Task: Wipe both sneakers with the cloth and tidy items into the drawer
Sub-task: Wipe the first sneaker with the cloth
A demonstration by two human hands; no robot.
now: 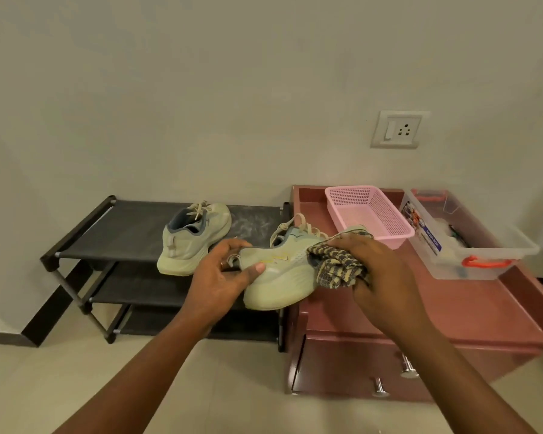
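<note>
Where wall [201,89] meets floor [248,386], black rack [123,227] stands beside maroon drawer unit [483,302].

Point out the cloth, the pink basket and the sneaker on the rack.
cloth [334,270], head view, checked folds.
pink basket [395,241], head view, near wall.
sneaker on the rack [187,247], head view, side panel.

Before me, a plain cream wall [201,89] with a switch socket [397,130]; a black shoe rack [123,233] stands on the pale floor [248,386].

Left, rack [123,227] topped by sneaker [195,242]; right, drawer unit [452,308] bearing basket [370,214], box [470,242] right of it; other sneaker [279,277] near, between both.
</note>
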